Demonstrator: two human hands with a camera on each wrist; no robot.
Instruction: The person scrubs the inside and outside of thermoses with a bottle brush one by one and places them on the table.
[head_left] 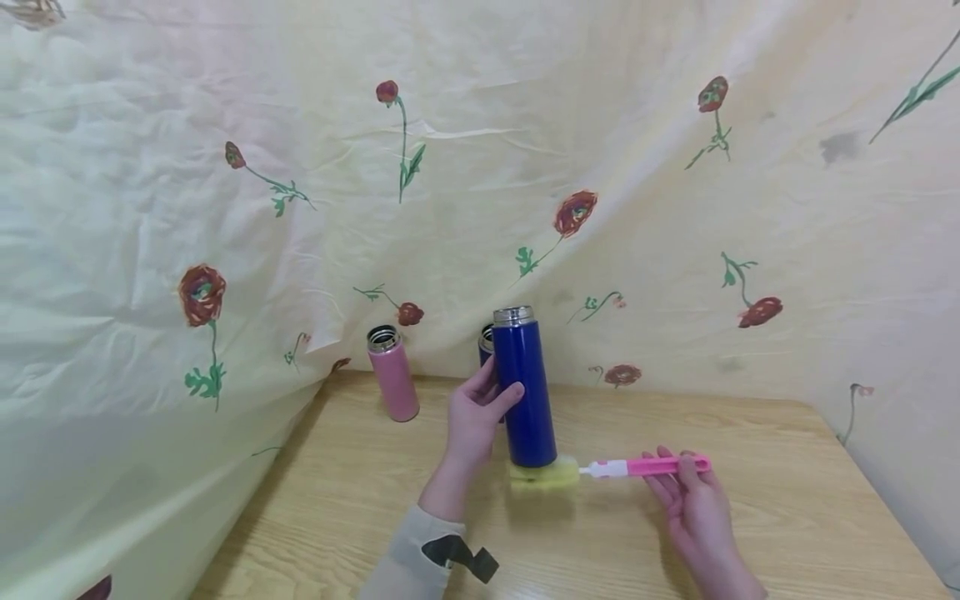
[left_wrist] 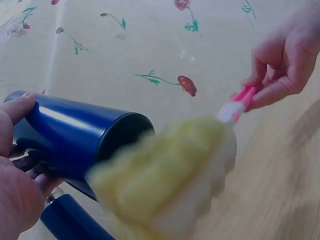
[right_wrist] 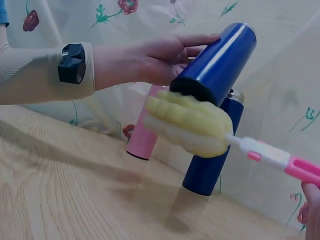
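My left hand grips a blue thermos bottle around its side and holds it up off the table, its open steel neck at the top. In my right hand is a bottle brush with a pink and white handle, pinched between thumb and fingers. The brush's yellow and white sponge head lies right at the black base of the blue bottle, as the right wrist view shows. Seen in the left wrist view, the sponge head covers part of that base.
A pink bottle without a lid stands on the wooden table at the back left. Behind the held bottle stands a second, dark blue bottle, also lidless. A floral cloth hangs behind and along the left side.
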